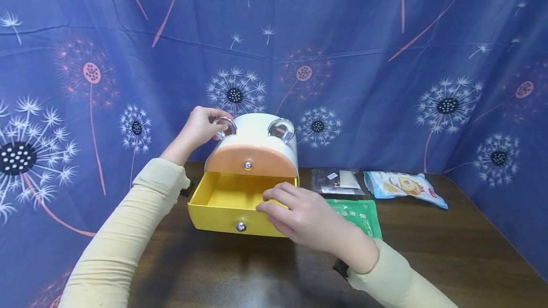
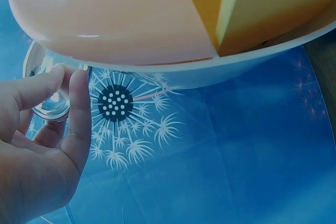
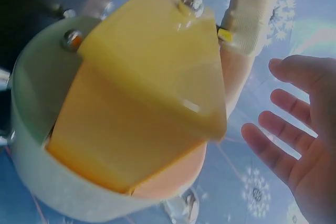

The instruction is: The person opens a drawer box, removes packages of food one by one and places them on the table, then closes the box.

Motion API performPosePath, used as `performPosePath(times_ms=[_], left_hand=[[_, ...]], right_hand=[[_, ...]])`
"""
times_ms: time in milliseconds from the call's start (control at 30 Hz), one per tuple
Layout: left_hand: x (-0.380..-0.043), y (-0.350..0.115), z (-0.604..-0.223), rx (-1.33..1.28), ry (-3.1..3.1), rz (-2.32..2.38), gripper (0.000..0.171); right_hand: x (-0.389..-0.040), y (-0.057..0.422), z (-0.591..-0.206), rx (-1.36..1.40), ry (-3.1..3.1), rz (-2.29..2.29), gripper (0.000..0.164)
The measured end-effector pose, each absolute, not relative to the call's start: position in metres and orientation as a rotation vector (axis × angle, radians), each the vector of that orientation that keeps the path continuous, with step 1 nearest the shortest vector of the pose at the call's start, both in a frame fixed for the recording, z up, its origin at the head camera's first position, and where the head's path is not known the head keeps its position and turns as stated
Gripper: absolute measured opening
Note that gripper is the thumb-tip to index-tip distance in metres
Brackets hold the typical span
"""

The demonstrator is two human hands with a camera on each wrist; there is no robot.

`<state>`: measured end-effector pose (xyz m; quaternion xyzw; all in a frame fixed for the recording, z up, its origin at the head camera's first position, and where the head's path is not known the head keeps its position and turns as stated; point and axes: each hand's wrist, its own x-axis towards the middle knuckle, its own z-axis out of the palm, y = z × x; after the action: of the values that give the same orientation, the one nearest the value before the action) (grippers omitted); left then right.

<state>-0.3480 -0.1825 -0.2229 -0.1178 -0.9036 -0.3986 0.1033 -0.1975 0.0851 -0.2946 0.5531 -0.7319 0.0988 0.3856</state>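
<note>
A small white cabinet [image 1: 260, 127] with an orange upper front [image 1: 239, 158] stands on the table. Its yellow drawer [image 1: 214, 215] is pulled out, with a silver knob on the front and a bare floor inside. My left hand [image 1: 203, 126] grips the left silver ring-shaped ear [image 2: 52, 109] on top of the cabinet, thumb and fingers about it. The matching right ear [image 1: 281, 130] is untouched. My right hand [image 1: 304, 215] hovers at the right end of the yellow drawer, fingers loosely spread and holding nothing. In the right wrist view a pale green front [image 3: 44, 72] shows below the yellow drawer.
Right of the cabinet lie a green packet [image 1: 359, 215], a clear packet [image 1: 336, 182] with dark and pale contents, and a blue-white food packet [image 1: 404, 189]. A blue dandelion-print cloth [image 1: 364, 27] hangs behind the brown table [image 1: 462, 255].
</note>
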Motion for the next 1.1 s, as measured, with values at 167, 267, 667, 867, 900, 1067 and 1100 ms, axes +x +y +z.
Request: performPosePath(times_ms=[167,267,667,867,900,1067,1100], left_hand=[[-0.349,-0.184,-0.224,-0.342,-2.662,-1.177,0.026],[-0.349,-0.185,-0.224,-0.339,-2.657,-1.185,0.026],[-0.349,-0.184,-0.225,-0.366,-2.645,-1.191,0.027],[-0.349,-0.183,-0.225,-0.378,-2.646,-1.193,0.028],[-0.349,-0.183,-0.225,-0.377,-2.648,-1.190,0.028],[-0.349,-0.183,-0.225,-0.366,-2.652,-1.190,0.028],[-0.349,-0.183,-0.225,-0.364,-2.652,-1.191,0.028]], right_hand=[[-0.195,0.069,-0.298,1.440,-1.823,0.221,0.023],[-0.193,0.061,-0.302,1.449,-1.799,0.188,0.023],[-0.192,0.047,-0.322,1.469,-1.761,-0.004,0.022],[-0.195,0.047,-0.331,1.464,-1.717,-0.164,0.024],[-0.196,0.046,-0.332,1.463,-1.712,-0.191,0.025],[-0.198,0.044,-0.339,1.476,-1.737,-0.242,0.024],[-0.199,0.043,-0.340,1.477,-1.740,-0.250,0.024]])
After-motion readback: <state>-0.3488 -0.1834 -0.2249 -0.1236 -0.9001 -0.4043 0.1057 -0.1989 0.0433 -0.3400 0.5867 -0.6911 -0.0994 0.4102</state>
